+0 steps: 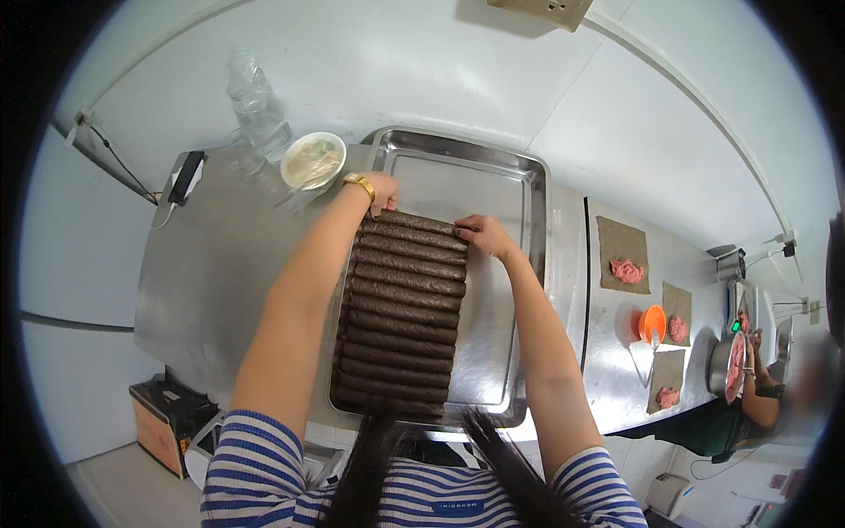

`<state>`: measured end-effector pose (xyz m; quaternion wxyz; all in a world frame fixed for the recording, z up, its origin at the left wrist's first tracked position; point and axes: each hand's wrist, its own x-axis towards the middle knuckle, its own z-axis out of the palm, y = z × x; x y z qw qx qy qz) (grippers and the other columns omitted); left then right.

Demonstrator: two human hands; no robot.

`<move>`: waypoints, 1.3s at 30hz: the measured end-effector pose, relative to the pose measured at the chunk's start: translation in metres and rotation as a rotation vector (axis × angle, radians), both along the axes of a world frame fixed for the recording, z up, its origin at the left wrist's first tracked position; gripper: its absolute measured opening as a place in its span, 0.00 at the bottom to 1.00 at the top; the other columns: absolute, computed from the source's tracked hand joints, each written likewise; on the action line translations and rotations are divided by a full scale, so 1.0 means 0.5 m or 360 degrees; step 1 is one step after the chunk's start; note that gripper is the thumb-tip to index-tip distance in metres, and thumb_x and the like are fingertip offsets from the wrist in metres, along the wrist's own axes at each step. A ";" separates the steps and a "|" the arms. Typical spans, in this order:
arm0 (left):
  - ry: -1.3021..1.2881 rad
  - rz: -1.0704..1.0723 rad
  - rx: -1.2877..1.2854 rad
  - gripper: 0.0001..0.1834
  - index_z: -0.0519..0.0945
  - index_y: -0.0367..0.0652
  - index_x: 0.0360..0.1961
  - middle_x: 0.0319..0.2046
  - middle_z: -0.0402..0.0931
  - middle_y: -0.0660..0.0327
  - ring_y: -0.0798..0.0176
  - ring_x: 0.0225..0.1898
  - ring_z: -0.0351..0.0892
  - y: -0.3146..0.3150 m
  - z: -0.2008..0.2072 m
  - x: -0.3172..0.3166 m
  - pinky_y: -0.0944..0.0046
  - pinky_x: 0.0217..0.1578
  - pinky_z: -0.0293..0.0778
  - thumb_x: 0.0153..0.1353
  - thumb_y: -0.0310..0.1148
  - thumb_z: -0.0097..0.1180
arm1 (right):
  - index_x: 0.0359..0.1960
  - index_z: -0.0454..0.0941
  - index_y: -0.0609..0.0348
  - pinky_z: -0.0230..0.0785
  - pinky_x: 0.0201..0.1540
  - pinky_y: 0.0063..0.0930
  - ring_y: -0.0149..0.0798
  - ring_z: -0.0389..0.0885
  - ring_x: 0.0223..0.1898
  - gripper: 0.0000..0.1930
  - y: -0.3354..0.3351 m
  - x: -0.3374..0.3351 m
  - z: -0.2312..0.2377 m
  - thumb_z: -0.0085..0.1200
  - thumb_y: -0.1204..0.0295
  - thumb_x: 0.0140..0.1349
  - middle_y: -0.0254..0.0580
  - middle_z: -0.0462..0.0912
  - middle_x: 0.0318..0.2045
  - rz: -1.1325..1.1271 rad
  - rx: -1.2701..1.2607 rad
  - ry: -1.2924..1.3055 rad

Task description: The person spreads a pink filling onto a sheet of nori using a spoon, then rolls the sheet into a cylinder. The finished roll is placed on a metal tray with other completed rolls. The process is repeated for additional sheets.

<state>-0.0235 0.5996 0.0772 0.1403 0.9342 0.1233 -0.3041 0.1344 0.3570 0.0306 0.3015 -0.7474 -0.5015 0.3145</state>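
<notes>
A row of dark seaweed rolls (400, 304) lies side by side along the left part of a steel tray (537, 264). At the far end of the row, my left hand (382, 192) pinches the left end of the farthest seaweed roll (422, 225). My right hand (487, 236) has its thumb and fingers closed on that roll's right end. The roll lies level against the one nearer to me. My left wrist wears a gold band, and my fingertips are partly hidden behind the roll's ends.
Left of the tray stand a white bowl (313, 161) of food and clear plastic bottles (255, 106). On the right table are seaweed sheets (622, 233) with pink minced meat (627, 271) and an orange cup (652, 323). A co-worker's hands are at a metal bowl (720, 363).
</notes>
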 end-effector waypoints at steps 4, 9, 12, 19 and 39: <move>-0.0126 0.0081 0.0502 0.17 0.83 0.44 0.41 0.39 0.82 0.56 0.54 0.41 0.81 -0.040 -0.001 -0.018 0.56 0.41 0.77 0.47 0.21 0.62 | 0.47 0.80 0.62 0.70 0.51 0.32 0.47 0.81 0.47 0.16 -0.074 0.003 0.023 0.55 0.71 0.58 0.49 0.81 0.47 -0.0198 0.0206 0.0034; -0.0582 0.0043 0.0616 0.12 0.82 0.44 0.41 0.43 0.79 0.58 0.53 0.46 0.78 -0.129 0.038 -0.096 0.55 0.46 0.75 0.54 0.25 0.57 | 0.48 0.79 0.63 0.69 0.52 0.30 0.41 0.79 0.47 0.14 -0.301 -0.004 0.062 0.53 0.73 0.61 0.46 0.80 0.45 -0.0455 0.0629 0.0010; -0.0996 -0.0016 0.0150 0.12 0.80 0.44 0.43 0.48 0.76 0.60 0.54 0.50 0.75 -0.243 0.045 -0.229 0.56 0.50 0.72 0.56 0.29 0.57 | 0.50 0.77 0.65 0.68 0.53 0.26 0.35 0.78 0.48 0.14 -0.496 -0.044 0.054 0.48 0.78 0.64 0.43 0.79 0.46 -0.0853 0.0735 0.0144; -0.1266 0.0119 -0.0249 0.15 0.79 0.45 0.45 0.50 0.74 0.62 0.56 0.50 0.74 -0.533 0.016 -0.482 0.59 0.53 0.71 0.56 0.33 0.58 | 0.50 0.77 0.67 0.71 0.46 0.21 0.29 0.77 0.40 0.14 -0.848 -0.205 -0.024 0.49 0.76 0.65 0.37 0.78 0.38 -0.1387 0.0684 0.0350; -0.1084 0.0251 0.0095 0.28 0.62 0.45 0.66 0.67 0.58 0.61 0.57 0.69 0.53 -0.686 -0.037 -0.568 0.53 0.68 0.48 0.68 0.43 0.44 | 0.52 0.78 0.58 0.68 0.42 0.21 0.30 0.76 0.43 0.15 -0.823 -0.253 -0.076 0.49 0.76 0.64 0.40 0.77 0.43 -0.1281 0.0866 0.0041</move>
